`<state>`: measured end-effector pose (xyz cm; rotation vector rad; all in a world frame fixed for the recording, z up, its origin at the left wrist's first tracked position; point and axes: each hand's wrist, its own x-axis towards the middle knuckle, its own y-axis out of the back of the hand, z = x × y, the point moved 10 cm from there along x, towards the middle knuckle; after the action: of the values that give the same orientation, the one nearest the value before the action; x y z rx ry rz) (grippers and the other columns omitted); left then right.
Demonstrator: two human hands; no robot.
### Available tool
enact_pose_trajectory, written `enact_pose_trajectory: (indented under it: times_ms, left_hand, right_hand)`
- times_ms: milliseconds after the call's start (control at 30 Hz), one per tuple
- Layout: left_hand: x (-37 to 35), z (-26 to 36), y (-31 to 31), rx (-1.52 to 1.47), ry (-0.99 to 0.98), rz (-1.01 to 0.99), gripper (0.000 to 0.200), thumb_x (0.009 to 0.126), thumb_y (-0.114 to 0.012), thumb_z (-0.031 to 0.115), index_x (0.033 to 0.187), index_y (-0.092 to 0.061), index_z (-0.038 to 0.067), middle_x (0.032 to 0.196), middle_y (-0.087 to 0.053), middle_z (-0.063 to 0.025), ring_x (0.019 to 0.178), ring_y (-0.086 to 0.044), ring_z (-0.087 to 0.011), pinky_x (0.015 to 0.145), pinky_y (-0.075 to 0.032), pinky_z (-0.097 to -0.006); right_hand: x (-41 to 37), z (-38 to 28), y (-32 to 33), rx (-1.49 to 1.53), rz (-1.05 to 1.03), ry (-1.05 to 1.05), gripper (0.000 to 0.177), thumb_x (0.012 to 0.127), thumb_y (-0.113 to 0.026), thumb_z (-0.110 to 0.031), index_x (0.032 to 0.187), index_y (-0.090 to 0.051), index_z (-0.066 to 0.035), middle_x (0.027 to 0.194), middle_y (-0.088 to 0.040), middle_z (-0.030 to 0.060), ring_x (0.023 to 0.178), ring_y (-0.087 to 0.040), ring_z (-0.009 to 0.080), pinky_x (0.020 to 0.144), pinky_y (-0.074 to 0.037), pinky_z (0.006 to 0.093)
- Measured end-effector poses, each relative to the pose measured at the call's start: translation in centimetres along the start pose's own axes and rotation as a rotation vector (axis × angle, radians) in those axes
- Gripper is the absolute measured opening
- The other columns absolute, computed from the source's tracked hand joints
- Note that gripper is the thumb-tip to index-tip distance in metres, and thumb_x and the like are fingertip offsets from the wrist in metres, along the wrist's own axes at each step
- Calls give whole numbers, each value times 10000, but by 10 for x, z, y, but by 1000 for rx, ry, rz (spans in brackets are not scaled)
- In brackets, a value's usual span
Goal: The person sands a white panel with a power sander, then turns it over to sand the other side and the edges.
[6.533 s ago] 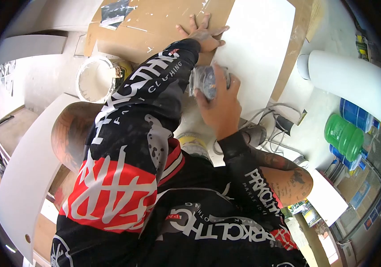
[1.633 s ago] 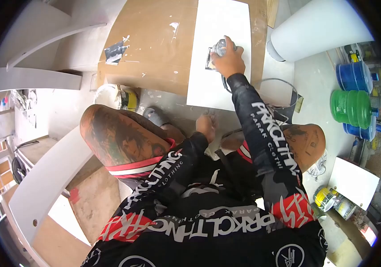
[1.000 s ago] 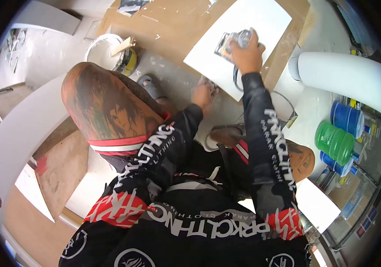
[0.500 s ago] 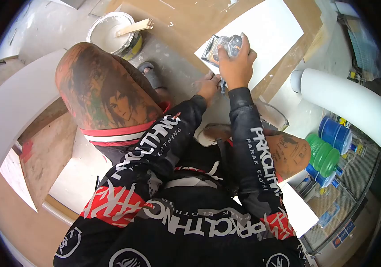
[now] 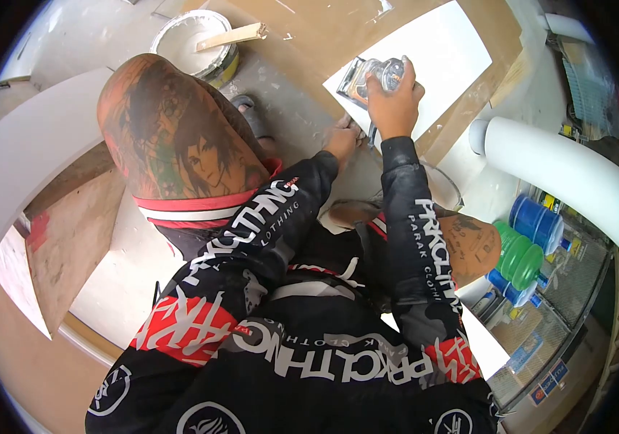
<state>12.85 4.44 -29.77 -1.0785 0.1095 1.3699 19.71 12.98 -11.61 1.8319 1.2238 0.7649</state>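
A white board (image 5: 443, 61) lies on a brown sheet in front of me. My right hand (image 5: 395, 107) is wrapped round the top of a power sander (image 5: 373, 78), whose flat pad rests on the board's near left part. A short dark cord end comes out of the sander toward me. My left hand (image 5: 343, 139) is closed at the board's near edge, just below the sander. Its fingertips are partly hidden there, and it seems to grip that edge.
A bucket of whitish paste (image 5: 192, 40) with a wooden stick (image 5: 231, 36) across it stands at the upper left. The brown sheet (image 5: 291, 29) lies under the board. At right are a large white roll (image 5: 555, 155), a green water jug (image 5: 518, 257) and a blue jug (image 5: 537, 220).
The view has shifted a little. My right hand and the sander appear slightly farther right, still on the near left part of the board. My left hand stays at the edge.
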Motion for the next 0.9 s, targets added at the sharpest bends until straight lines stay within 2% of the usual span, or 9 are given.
enact_pose_trajectory:
  times_ms: [133,200,333,400,433,500,633,833,900]
  left_hand:
    - [14,-12,4,-66,30,-16,499,986,-501,62,1483,-502,111,1000,-588,46,794,-517,-87,713,-447,-252]
    - [14,-9,0,-59,-34,-44,450,976,-479,44,1418,-544,99,955,-553,41,810,-518,-98,708,-438,-259]
    - [6,-11,3,-7,8,-27,458,967,-472,27,1413,-542,104,968,-555,43,806,-508,-100,701,-428,-256]
    - [-8,3,-3,-79,0,45,476,957,-476,22,1418,-548,117,949,-546,49,785,-490,-94,675,-405,-249]
    - [-4,2,-1,-76,-4,41,476,957,-476,22,1418,-548,117,949,-546,49,785,-490,-94,675,-405,-249]
    - [3,-4,2,-30,31,14,544,953,-480,25,1485,-508,139,976,-562,54,785,-482,-92,678,-405,-250]
    - [-5,-3,3,-11,46,35,509,959,-477,25,1451,-545,134,978,-564,51,783,-484,-84,673,-414,-255]
    - [23,-20,9,-101,1,4,483,980,-473,53,1445,-555,151,1071,-608,41,805,-494,-67,681,-420,-233]
    - [15,-21,11,46,85,7,486,997,-505,101,1475,-528,183,1161,-627,15,895,-533,-75,751,-448,-244]
  right_hand:
    - [-4,0,3,1,-46,-2,796,838,-738,-361,1520,-364,-195,1352,-444,273,1089,-631,448,936,-526,474]
    - [-7,0,0,11,-59,19,799,836,-739,-363,1521,-363,-194,1352,-445,269,1089,-630,448,938,-525,477]
    - [-2,-1,-3,14,-41,-8,814,832,-752,-400,1521,-374,-188,1343,-473,254,1119,-623,401,969,-510,449]
    - [3,-3,-1,21,-44,-62,819,831,-755,-403,1523,-372,-194,1343,-474,253,1119,-622,402,964,-512,455]
    - [1,-7,-1,-4,-28,-18,811,834,-743,-379,1521,-354,-191,1345,-450,260,1062,-643,455,927,-528,492]
    - [-9,-4,-3,-2,-39,-14,807,836,-742,-376,1520,-355,-191,1344,-449,262,1063,-643,456,925,-530,493]
    - [-11,-7,-3,2,-44,-14,801,837,-741,-356,1521,-355,-193,1350,-445,265,1061,-644,455,925,-537,491]
    - [-19,-4,-1,33,-42,-21,806,838,-740,-357,1522,-352,-180,1367,-432,262,1063,-640,452,921,-537,485]
    - [-13,-4,-1,27,-40,-25,811,837,-741,-357,1523,-349,-169,1371,-430,258,1085,-631,451,935,-532,483]
